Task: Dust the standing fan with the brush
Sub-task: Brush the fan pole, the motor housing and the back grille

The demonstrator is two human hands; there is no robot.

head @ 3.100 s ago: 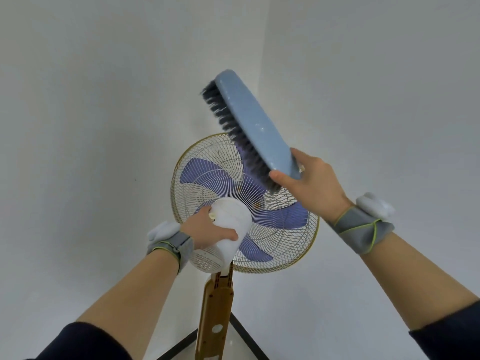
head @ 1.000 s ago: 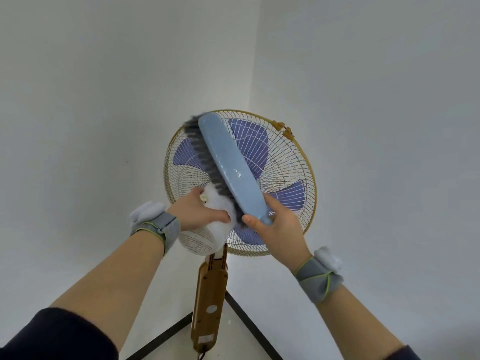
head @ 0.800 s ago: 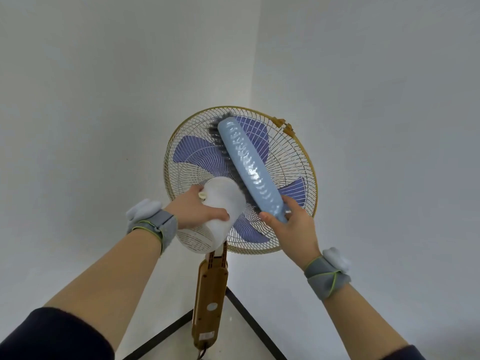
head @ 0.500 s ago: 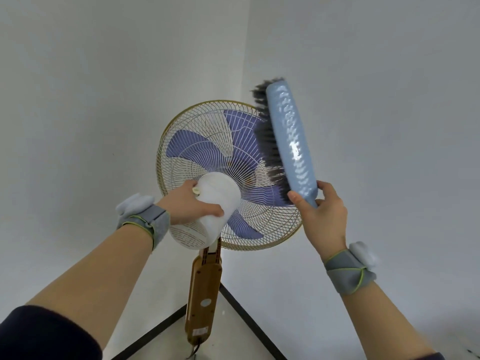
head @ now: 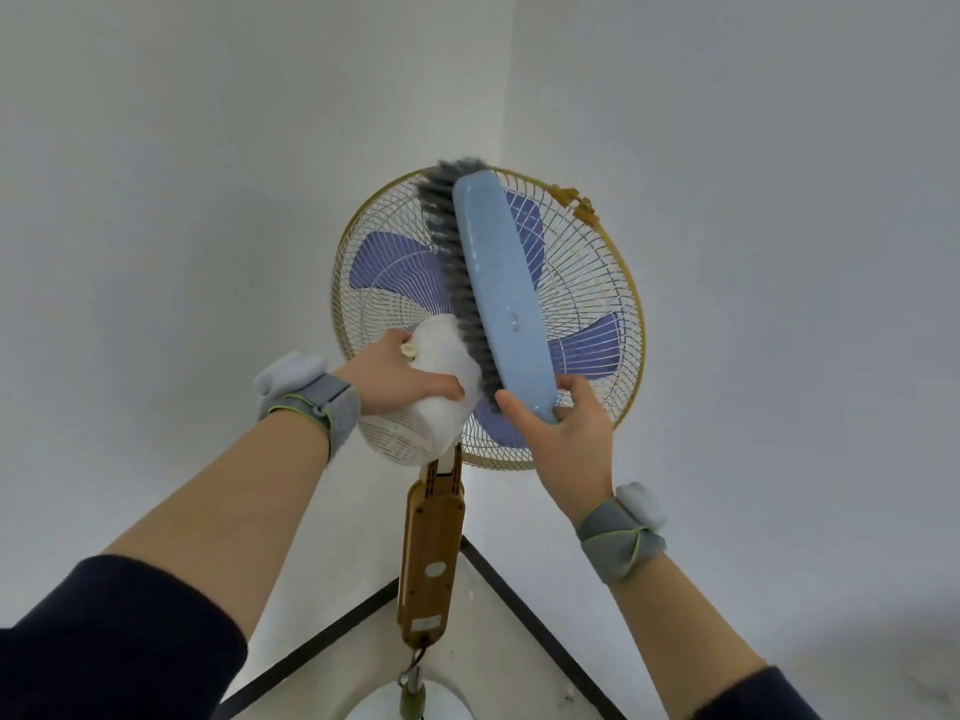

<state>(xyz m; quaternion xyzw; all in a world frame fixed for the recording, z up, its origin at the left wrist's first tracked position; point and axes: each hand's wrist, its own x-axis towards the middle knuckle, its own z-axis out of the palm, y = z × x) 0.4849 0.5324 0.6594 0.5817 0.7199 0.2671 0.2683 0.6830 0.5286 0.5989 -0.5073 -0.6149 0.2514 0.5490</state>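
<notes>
The brush (head: 501, 298), gripped by the right hand (head: 569, 433), is laid on the fan (head: 597, 283) grille toward 12 o'clock; the motor housing (head: 441, 366) is clasped by the left hand (head: 395, 376). Remaining dust cannot be judged; dusting seems underway.

Bare room corner; plain white walls (head: 208, 200); dark skirting (head: 530, 600).

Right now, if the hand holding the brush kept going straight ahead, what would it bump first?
Probably the fan's wire grille: the right hand points at it, holding the brush. Depth is unclear.

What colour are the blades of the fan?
The fan blades are purple-blue, seen through the cream wire guard in the head view.
</notes>
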